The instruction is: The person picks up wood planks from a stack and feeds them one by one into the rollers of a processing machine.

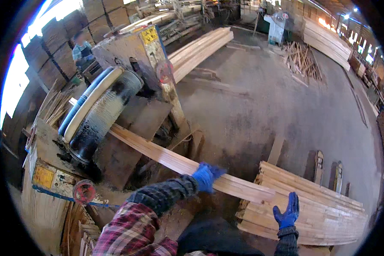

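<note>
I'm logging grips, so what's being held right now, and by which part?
The left hand is on the board, along its middle stretch; whether gripping or just resting, I can't tell. The right hand is open, holding nothing.

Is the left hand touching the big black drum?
Apart: the head view shows a long bare stretch of board between the left hand and the drum.

- My left glove (205, 177): blue
- My right glove (287, 211): blue, matching
- Left forearm cover (164, 195): dark grey, bunched
- Left upper sleeve (125, 228): red-and-white plaid, dark bands
- Right cuff (288, 237): dark, wrinkled
- Dark clothing (213, 239) below, detail unclear
</note>
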Demonstrator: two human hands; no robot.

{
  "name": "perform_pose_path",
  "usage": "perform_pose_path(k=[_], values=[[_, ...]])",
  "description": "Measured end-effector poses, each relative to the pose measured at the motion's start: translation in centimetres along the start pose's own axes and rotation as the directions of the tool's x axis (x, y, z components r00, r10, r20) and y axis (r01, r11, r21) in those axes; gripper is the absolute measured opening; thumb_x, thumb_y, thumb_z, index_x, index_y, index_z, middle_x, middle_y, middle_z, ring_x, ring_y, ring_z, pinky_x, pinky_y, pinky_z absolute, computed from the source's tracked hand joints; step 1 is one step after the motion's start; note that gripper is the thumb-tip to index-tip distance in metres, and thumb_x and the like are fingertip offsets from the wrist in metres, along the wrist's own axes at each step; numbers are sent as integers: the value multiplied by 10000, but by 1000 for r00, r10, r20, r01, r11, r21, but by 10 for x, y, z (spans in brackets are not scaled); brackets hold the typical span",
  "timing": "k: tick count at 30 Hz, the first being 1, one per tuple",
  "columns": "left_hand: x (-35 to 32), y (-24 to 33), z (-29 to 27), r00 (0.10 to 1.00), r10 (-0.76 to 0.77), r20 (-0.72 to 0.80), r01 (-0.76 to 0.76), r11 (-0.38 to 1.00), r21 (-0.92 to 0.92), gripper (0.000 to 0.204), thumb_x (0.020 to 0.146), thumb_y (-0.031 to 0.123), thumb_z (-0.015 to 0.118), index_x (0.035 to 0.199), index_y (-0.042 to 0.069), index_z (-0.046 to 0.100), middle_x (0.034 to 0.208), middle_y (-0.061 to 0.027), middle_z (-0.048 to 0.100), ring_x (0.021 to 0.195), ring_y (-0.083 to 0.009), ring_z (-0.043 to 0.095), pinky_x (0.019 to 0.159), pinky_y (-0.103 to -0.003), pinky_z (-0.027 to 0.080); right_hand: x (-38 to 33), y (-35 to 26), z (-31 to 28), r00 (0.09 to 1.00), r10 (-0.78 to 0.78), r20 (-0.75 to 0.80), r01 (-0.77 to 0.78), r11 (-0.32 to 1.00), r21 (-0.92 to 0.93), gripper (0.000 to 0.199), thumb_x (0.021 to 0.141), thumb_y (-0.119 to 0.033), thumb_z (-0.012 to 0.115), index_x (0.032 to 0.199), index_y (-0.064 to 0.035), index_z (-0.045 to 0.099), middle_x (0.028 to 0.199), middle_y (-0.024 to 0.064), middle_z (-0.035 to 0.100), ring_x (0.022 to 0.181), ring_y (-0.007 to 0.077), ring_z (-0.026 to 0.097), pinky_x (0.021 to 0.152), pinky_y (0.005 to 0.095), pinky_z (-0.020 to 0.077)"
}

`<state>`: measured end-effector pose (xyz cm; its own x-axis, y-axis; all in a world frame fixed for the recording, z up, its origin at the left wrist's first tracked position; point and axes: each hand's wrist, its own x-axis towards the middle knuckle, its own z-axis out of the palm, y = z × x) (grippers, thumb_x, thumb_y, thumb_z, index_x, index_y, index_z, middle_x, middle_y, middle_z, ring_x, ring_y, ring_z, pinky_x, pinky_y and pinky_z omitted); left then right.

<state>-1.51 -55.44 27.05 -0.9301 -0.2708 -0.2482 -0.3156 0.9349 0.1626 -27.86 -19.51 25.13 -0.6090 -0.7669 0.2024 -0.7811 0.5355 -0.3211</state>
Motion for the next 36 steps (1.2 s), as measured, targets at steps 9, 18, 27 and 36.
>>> perform_pose_path(k=[9,18,27,36], values=[[-33,-127,-1,996,-86,11,84,988,128,1028,555,469,876,1431,142,448,1314,-128,565,1170,-340,548,1086,-456,356,-122,56,54,813,555,178,-582,791,191,849,795,-381,769,1438,35,402,1463,261,434,1359,400,417,1136,443,339],[51,33,2,903,339,-264,-408,871,-276,787,684,360,836,1342,58,528,1203,-158,653,1041,-358,646,892,-453,512,-192,32,75,454,734,505,-883,293,368,801,792,-311,809,1404,52,440,1441,233,472,1356,320,442,1136,391,353],[103,183,213,934,358,-4,-221,569,-792,794,763,333,824,1408,53,456,1203,-184,639,1075,-311,630,953,-423,495,-287,115,215,54,842,537,-883,-211,419,746,869,-291,758,1470,-42,391,1460,133,473,1320,260,462,1112,405,357],[146,174,492,649,146,747,747,-305,-590,641,808,287,828,1285,-5,514,1237,-107,598,1041,-233,596,859,-330,530,-212,242,274,-101,819,565,-477,-538,695,693,935,-493,618,1491,-153,381,1538,76,366,1377,243,380,1123,413,329]])
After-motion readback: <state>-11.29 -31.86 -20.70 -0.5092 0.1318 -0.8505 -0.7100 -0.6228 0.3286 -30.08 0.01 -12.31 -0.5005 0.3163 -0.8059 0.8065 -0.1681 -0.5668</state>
